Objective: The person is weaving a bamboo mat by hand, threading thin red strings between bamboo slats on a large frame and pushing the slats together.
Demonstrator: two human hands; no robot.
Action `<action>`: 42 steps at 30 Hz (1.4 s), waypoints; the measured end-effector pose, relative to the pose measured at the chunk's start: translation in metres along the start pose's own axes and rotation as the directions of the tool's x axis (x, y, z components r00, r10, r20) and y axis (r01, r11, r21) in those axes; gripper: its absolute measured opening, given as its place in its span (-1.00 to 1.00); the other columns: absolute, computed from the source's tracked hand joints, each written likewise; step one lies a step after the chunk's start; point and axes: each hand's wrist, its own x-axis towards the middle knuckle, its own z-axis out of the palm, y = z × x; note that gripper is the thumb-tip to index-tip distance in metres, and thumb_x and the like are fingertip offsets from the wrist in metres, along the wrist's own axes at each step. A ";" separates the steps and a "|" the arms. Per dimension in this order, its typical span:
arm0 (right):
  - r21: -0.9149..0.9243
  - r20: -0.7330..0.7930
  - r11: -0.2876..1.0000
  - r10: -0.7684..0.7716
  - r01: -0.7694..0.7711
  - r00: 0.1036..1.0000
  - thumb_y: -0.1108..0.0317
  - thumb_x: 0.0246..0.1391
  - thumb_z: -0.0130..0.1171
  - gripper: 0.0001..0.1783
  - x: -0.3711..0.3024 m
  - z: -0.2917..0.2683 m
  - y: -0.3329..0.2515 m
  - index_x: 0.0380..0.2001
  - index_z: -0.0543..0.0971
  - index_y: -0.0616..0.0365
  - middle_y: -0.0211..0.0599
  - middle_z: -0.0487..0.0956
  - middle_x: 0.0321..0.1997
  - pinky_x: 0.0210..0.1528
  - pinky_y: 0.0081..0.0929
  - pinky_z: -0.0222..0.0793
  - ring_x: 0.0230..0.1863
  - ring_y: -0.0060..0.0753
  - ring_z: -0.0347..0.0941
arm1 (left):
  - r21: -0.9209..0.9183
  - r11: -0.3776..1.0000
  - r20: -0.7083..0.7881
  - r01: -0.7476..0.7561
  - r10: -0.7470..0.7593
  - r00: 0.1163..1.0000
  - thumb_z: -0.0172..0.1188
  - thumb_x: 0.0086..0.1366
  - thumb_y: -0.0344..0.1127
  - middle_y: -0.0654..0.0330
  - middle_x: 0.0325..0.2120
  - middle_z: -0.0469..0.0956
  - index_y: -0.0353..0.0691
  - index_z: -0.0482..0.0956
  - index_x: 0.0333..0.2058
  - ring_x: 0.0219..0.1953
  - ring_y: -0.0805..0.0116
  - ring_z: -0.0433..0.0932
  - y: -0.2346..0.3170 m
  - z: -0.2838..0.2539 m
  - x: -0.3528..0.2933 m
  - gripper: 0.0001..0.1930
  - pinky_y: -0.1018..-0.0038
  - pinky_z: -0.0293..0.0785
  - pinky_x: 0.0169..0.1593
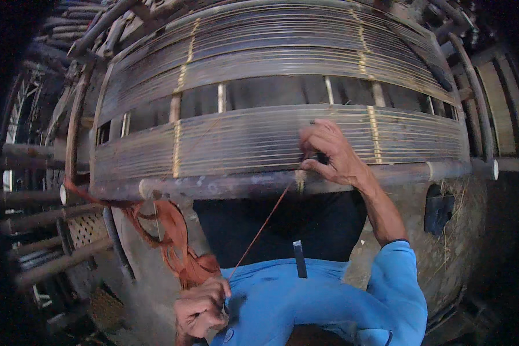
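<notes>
A thin reddish-brown cord (260,235) runs taut on a slant between my two hands. Down at the lower left, my left hand (200,308) is closed around its lower end. My right hand (330,151) is raised at the front of a wide frame strung with yellowish strands (236,135). Its thumb and fingers curl together by the upper end of the cord, just above the front pole (225,183). Motion smears its fingertips, and what they hold cannot be made out. Pale yellow bindings (177,147) cross the strands at left and right.
A bundle of orange-brown fibre (176,236) hangs from the left end of the front pole, beside my left arm. Upright poles (75,130) stand at the frame's left side. A dark pouch-like thing (438,213) hangs at right. Stacked poles (69,26) fill the far left.
</notes>
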 end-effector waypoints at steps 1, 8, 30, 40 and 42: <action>0.007 0.134 0.990 0.141 -0.143 0.981 0.20 -0.06 0.44 -0.56 -0.006 -0.001 0.004 -0.60 0.34 0.12 -0.26 0.40 -0.47 0.01 -0.17 0.25 -0.27 -0.07 0.32 | 0.009 0.998 0.101 -0.061 0.060 0.993 0.16 0.26 -0.48 0.15 -0.68 0.33 -0.30 0.39 -0.68 -0.63 0.26 0.26 -0.003 -0.005 0.004 -0.69 0.16 0.43 -0.25; 0.001 0.062 0.984 0.176 -0.177 0.982 0.17 -0.10 0.50 -0.46 -0.022 0.005 -0.025 -0.72 0.29 0.07 -0.30 0.24 -0.66 -0.27 -0.24 0.13 -0.45 -0.13 0.25 | -0.134 0.988 -0.081 0.081 -0.092 0.992 0.09 0.38 -0.41 0.13 -0.66 0.39 -0.30 0.42 -0.64 -0.56 0.21 0.35 -0.022 -0.031 -0.018 -0.66 0.14 0.41 -0.17; 0.172 0.273 0.972 0.106 -0.158 0.956 0.04 0.02 0.48 -0.48 0.174 0.114 -0.063 -0.06 0.69 0.16 -0.21 0.71 -0.10 0.04 -0.21 0.50 0.00 -0.17 0.62 | 0.706 0.679 -0.420 0.201 0.173 0.891 0.28 0.34 -0.30 0.18 -0.63 0.47 -0.35 0.60 -0.34 -0.57 0.39 0.36 -0.078 -0.218 0.096 -0.80 0.43 0.30 -0.40; 0.446 0.442 0.742 0.304 -0.501 0.844 0.11 0.14 0.41 -0.69 0.184 0.143 -0.020 -0.30 0.77 0.17 -0.38 0.69 -0.43 -0.29 -0.46 0.42 -0.38 -0.61 0.51 | 0.576 0.729 -0.560 0.370 0.021 0.829 0.39 0.26 -0.26 0.38 -0.54 0.55 -0.31 0.75 -0.32 -0.45 0.60 0.42 0.000 -0.327 0.083 -0.80 0.55 0.36 -0.32; 0.416 0.347 0.712 0.451 -0.566 0.822 0.10 0.15 0.38 -0.69 0.187 0.128 -0.004 -0.33 0.77 0.16 -0.36 0.70 -0.48 -0.33 -0.45 0.44 -0.43 -0.63 0.51 | 0.578 0.745 -0.553 0.334 0.056 0.831 0.39 0.26 -0.26 0.36 -0.53 0.56 -0.31 0.75 -0.32 -0.44 0.57 0.42 -0.013 -0.343 0.103 -0.80 0.54 0.37 -0.31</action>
